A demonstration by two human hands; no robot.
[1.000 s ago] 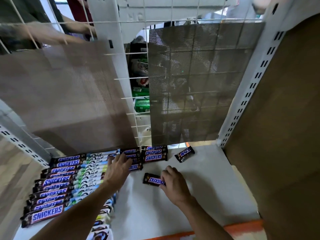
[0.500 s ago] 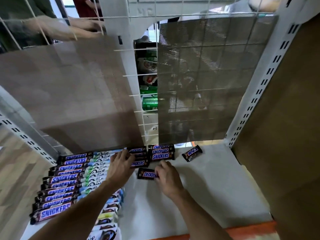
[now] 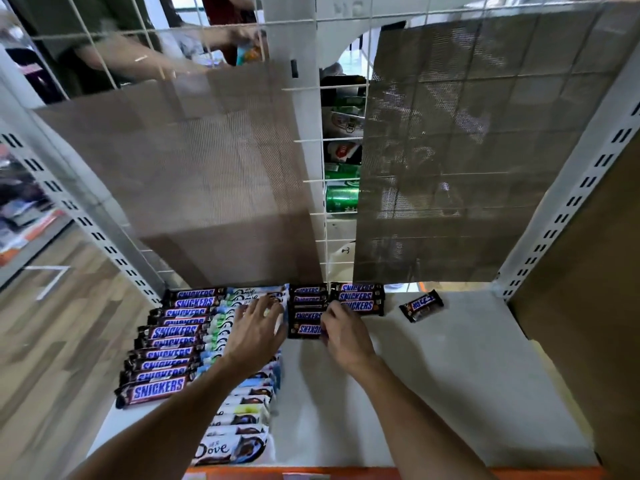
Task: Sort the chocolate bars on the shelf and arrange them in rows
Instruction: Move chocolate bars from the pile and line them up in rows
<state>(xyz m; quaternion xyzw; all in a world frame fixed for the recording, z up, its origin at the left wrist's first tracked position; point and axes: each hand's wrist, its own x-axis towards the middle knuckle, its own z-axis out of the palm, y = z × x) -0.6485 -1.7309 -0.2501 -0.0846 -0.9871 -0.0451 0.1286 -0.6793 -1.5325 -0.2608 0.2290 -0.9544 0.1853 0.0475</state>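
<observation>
a: how much is sorted?

b: most. long snickers row (image 3: pixel 162 344) and dove row (image 3: pixel 239 410) are laid out on the white shelf (image 3: pixel 450 375); one small snickers (image 3: pixel 421 305) is left apart at the right

a: counts? hands?

b: about ten long snickers, four and three small ones stacked. a small snickers bar (image 3: pixel 304 329) is pinched by the right hand (image 3: pixel 346 337); the left hand (image 3: pixel 254 332) is spread flat on doves

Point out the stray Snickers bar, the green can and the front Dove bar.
stray Snickers bar (image 3: pixel 421 305), head view, wrapper middle.
green can (image 3: pixel 342 199), head view, its side.
front Dove bar (image 3: pixel 230 448), head view, wrapper middle.
</observation>
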